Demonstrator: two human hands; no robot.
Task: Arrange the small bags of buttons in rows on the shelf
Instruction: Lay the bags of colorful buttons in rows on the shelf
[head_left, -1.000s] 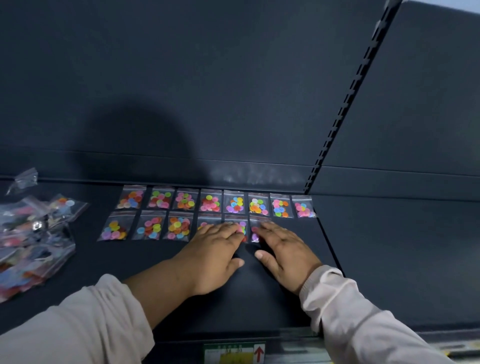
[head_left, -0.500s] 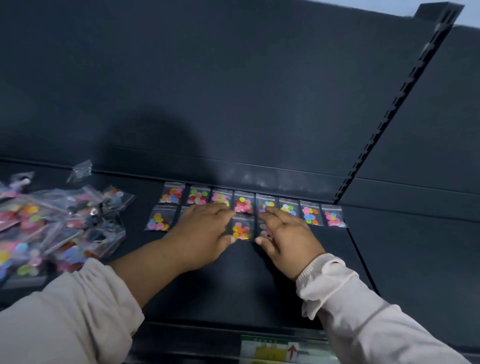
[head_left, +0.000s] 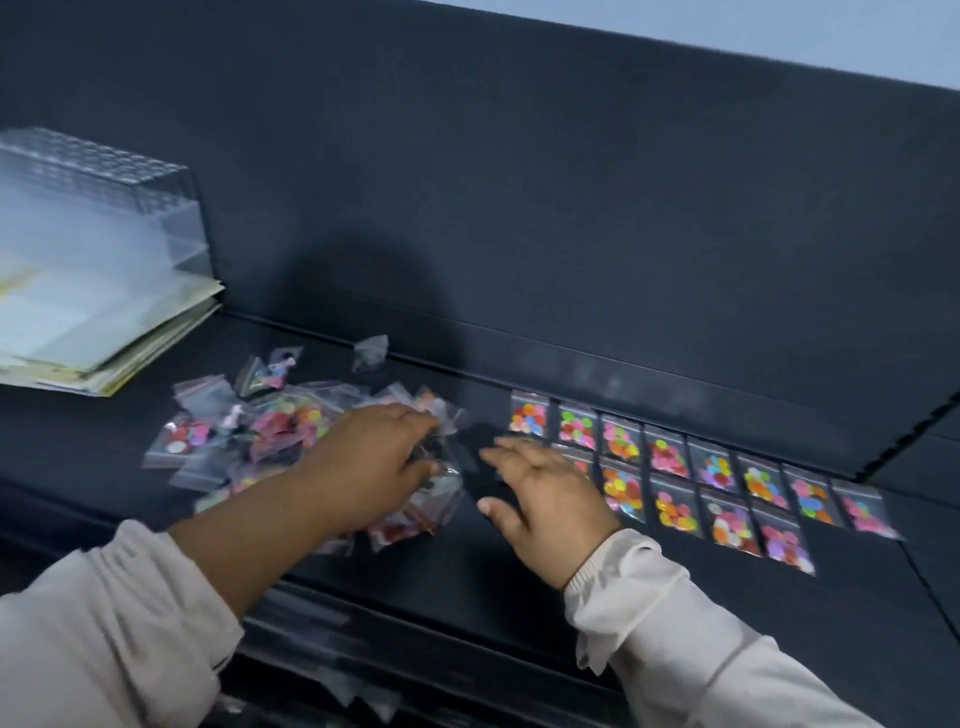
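Left hand (head_left: 374, 467) on pile (head_left: 270, 431), mid-shelf (head_left: 519, 597): fingers curled round bag (head_left: 441, 478), likely next for shorter front row. Right hand (head_left: 540, 499) flat, fingers spread, empty, over left end of rows (head_left: 670, 483) near back edge; probably steadying placed bags.

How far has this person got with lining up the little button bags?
Done: a back row of eight bags, and a shorter front row in front of it. In hand: the left hand reaches into the loose pile; blur hides whether it grips a bag. The right hand is open at the front row's left end. Left: the pile, many bags.
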